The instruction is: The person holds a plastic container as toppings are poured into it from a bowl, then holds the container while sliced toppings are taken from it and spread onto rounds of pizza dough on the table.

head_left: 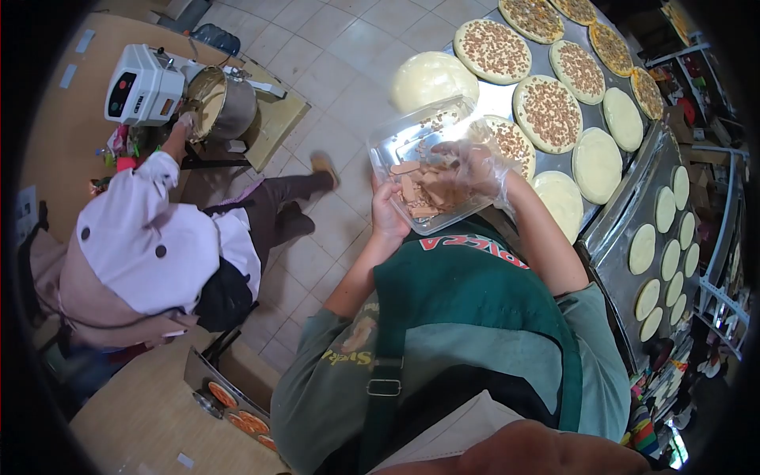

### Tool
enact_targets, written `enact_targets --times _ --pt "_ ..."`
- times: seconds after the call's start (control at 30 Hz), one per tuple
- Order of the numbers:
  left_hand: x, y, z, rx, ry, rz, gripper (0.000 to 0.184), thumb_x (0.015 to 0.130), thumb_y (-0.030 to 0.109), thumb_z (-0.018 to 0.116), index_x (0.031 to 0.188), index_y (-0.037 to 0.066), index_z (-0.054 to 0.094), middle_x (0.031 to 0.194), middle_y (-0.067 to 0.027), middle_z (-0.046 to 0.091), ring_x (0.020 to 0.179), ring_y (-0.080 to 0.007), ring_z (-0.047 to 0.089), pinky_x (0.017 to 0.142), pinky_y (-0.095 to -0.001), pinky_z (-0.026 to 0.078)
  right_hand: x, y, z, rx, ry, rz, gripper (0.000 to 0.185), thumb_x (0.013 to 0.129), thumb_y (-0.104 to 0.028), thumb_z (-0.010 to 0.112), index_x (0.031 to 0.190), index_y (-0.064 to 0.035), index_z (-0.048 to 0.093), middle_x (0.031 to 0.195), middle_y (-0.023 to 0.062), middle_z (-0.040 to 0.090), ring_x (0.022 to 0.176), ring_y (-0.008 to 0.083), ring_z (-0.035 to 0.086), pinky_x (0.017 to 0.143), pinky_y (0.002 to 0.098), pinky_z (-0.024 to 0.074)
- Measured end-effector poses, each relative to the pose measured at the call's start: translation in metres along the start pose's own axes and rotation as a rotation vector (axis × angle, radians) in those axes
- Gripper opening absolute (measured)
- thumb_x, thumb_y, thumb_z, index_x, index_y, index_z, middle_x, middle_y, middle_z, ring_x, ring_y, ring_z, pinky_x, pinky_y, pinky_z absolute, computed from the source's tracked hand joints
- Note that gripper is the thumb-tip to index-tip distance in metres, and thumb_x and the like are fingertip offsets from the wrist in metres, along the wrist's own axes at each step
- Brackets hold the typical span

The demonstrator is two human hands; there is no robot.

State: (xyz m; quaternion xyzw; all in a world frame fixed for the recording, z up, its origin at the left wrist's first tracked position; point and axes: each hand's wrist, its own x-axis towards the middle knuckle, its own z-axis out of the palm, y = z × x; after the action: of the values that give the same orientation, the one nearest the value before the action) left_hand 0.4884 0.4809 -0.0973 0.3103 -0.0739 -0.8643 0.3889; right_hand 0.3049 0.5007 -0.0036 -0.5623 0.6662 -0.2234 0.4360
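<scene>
Overall, one metal tray [571, 134] carries twelve visible rounds: four plain, four topped with brown bits, four with mixed topping along the far edge. One plain round [434, 81] lies at the left edge, one [558, 207] toward the near corner. On a second tray [616, 273], just beside its right edge, ten smaller pale rounds [642, 248] are counted. One co-worker [154, 237] is seen at left, a hand at the bowl [235, 109] of one white mixer [146, 85]; its label is too small to read. Red-and-white lettering on the green apron [483, 293] is only partly legible. Three red-topped rounds [248, 421] are seen on a dark tray [207, 380], lower left. One clear plastic container [443, 218] is held above the near left part of the first tray, its left wall clamped between thumb and fingers of the bare left hand [389, 212]. The gloved right hand [477, 165] is inside, fingers partly curled and blurred; whether anything is gripped cannot be told. Several flat brown pieces [423, 190], overlapping and uncountable, lie among crumbs.
</scene>
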Motion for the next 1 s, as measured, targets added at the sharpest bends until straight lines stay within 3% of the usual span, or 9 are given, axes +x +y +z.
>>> enact_targets --times 0.07,0.13,0.17,0.27,0.33,0.53,0.6,0.7,1.0 --pt "0.001 0.0 -0.002 -0.019 -0.003 -0.011 0.055 0.066 0.005 0.036 0.12 0.011 0.028 0.108 -0.0123 0.043 0.099 -0.0265 0.046 0.085 -0.041 0.041 0.003 -0.012 -0.013 0.035 -0.064 0.176 0.036 0.068 -0.009 0.058 0.102 -0.0029 0.051 0.087 0.0186 0.058 0.083 0.0289 0.057 0.072 0.0344 0.0453" --pt "0.0 0.001 -0.002 -0.009 0.015 0.029 0.054 0.066 0.006 0.037 0.12 0.007 0.028 0.11 -0.0129 0.043 0.101 -0.0269 0.045 0.086 -0.0404 0.04 0.008 -0.014 -0.019 -0.522 -0.314 0.328 0.041 0.065 -0.013 0.061 0.103 -0.0035 0.05 0.087 0.0191 0.057 0.082 0.0308 0.056 0.072 0.036 0.0449" --pt "-0.004 0.003 0.007 -0.01 0.014 0.029 0.054 0.066 0.006 0.037 0.12 0.007 0.028 0.11 -0.0129 0.043 0.101 -0.0269 0.045 0.086 -0.0404 0.04 0.01 0.026 0.0 -0.244 -0.056 0.302 0.038 0.064 -0.014 0.061 0.099 -0.0029 0.051 0.086 0.0194 0.057 0.081 0.0326 0.055 0.071 0.038 0.0447" --pt "-0.014 0.008 0.029 0.027 0.034 0.15 0.053 0.067 0.008 0.037 0.119 0.003 0.028 0.11 -0.0137 0.043 0.102 -0.0269 0.044 0.087 -0.0398 0.039 -0.004 0.04 0.022 -0.497 0.06 0.027 0.033 0.064 -0.014 0.06 0.095 -0.0027 0.052 0.084 0.0193 0.057 0.079 0.0335 0.055 0.069 0.0389 0.0444" --pt "-0.011 0.008 0.02 0.047 0.027 0.082 0.059 0.067 0.014 0.038 0.125 0.008 0.024 0.12 -0.0147 0.037 0.112 -0.0315 0.035 0.093 -0.0462 0.03 0.01 0.063 0.041 -0.527 -0.02 0.117 0.03 0.063 -0.007 0.058 0.092 -0.0032 0.051 0.082 0.017 0.058 0.076 0.0298 0.056 0.069 0.036 0.0445" --pt "-0.011 0.006 0.023 0.031 -0.03 -0.026 0.051 0.067 0.009 0.037 0.118 0.004 0.031 0.108 -0.0122 0.046 0.098 -0.0264 0.047 0.085 -0.039 0.04 0.006 0.025 0.057 0.185 -0.057 0.129 0.038 0.063 0.005 0.053 0.1 -0.0031 0.051 0.086 0.0131 0.056 0.077 0.019 0.055 0.068 0.0273 0.0439" --pt "-0.011 0.005 0.023 0.097 0.015 -0.03 0.05 0.067 0.011 0.038 0.117 0.003 0.033 0.108 -0.0132 0.047 0.099 -0.0278 0.047 0.085 -0.0402 0.039 0.0 0.006 0.061 0.088 -0.014 -0.187 0.026 0.073 -0.012 0.053 0.099 -0.0068 0.053 0.085 0.0167 0.056 0.08 0.0284 0.055 0.069 0.034 0.0433" --pt "-0.007 0.003 0.017 0.125 0.019 -0.023 0.051 0.067 0.011 0.038 0.117 0.007 0.033 0.107 -0.0132 0.047 0.097 -0.0278 0.048 0.083 -0.0403 0.041 0.001 -0.007 0.045 0.035 0.02 -0.164 0.041 0.066 0.001 0.055 0.107 -0.0054 0.049 0.095 0.0131 0.055 0.09 0.0233 0.053 0.078 0.0293 0.0424" --pt "-0.012 0.01 0.017 -0.011 -0.039 -0.076 0.054 0.065 0.008 0.039 0.119 0.008 0.031 0.11 -0.0122 0.045 0.101 -0.0262 0.046 0.086 -0.0396 0.039 0.03 0.029 0.004 -0.651 -0.068 -0.132 0.028 0.068 -0.009 0.058 0.096 -0.0066 0.055 0.096 0.0139 0.053 0.093 0.029 0.05 0.079 0.0357 0.0405"
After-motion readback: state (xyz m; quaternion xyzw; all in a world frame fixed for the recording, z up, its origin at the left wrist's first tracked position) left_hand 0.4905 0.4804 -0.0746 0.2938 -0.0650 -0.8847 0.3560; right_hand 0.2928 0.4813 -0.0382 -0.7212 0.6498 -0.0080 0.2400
